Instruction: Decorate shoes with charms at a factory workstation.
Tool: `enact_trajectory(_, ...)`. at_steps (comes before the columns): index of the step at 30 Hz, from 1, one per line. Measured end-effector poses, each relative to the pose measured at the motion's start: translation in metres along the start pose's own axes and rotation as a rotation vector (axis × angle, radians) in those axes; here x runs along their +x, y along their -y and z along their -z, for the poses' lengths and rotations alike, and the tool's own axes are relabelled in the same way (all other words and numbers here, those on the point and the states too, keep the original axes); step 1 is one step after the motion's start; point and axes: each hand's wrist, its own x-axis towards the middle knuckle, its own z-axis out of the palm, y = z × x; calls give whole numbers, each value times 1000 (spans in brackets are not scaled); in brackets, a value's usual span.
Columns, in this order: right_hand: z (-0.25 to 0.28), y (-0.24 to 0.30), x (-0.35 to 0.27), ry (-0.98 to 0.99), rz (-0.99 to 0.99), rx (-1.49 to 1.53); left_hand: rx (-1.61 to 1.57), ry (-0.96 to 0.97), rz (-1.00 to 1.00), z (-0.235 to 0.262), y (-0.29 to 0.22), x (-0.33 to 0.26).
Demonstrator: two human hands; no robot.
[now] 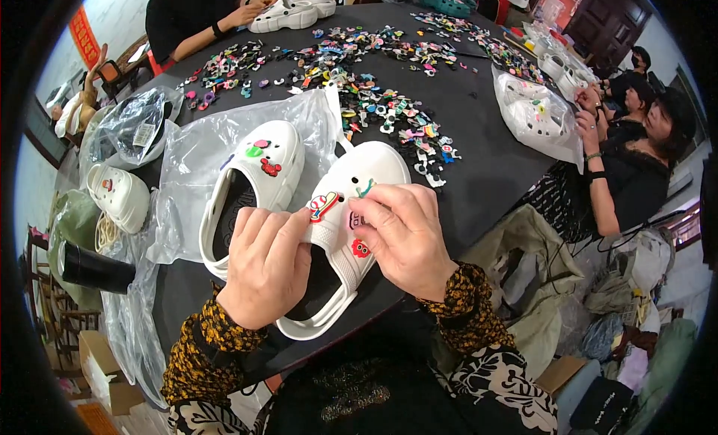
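A white clog lies toe-away on the black table in front of me. My left hand is closed on its inner side, thumb and fingers at the opening's edge. With thumb and fingers pinched together, my right hand holds a small pinkish shoe charm against the clog's upper; its underside is hidden. A baseball charm, a teal charm and a red charm sit on the same clog. Just left lies a second white clog with green, pink and red charms.
Loose charms spread over the black table. Clear plastic bags, another white clog and a black cup are at left. Across the table a person handles white clogs. At right, others sit by a bagged clog.
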Motion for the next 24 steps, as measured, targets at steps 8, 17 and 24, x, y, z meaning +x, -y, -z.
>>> enact_trajectory(8,4,-2,2,30,-27,66,-7,-1,3,-1,0,-2)
enact_trajectory(17,13,-7,5,148,-22,116,-6,24,-16,-2,-5,1)
enact_trajectory(24,14,-12,3,88,79,84,-21,41,-8,-6,-8,9)
